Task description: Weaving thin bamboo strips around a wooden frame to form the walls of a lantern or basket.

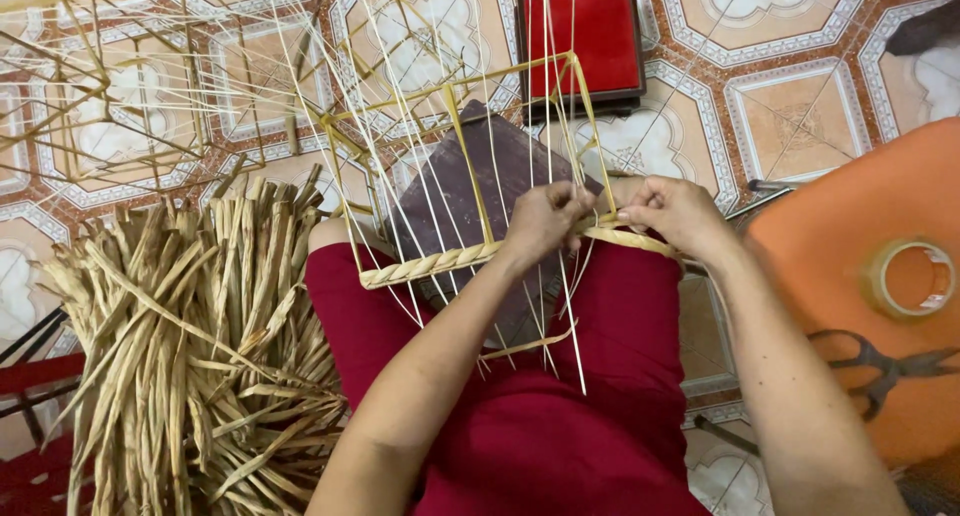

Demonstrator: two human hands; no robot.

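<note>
A box-shaped basket frame (462, 86) of yellow rods and thin upright stakes rests on my lap over a dark board (470, 191). A braided band of dried straw (425, 267) runs along its near bottom edge. My left hand (545, 219) pinches the straw and stakes at the band's right part. Close beside it, my right hand (675, 211) grips the straw strand where the band turns the right corner. A loose straw end (525, 344) hangs below over my red clothing.
A big pile of dried straw leaves (190, 346) lies at my left. An orange stool (860, 276) at right carries a tape roll (908, 279) and scissors (880, 364). A red-topped stool (583, 41) and another rod frame (95, 106) stand on the patterned tile floor.
</note>
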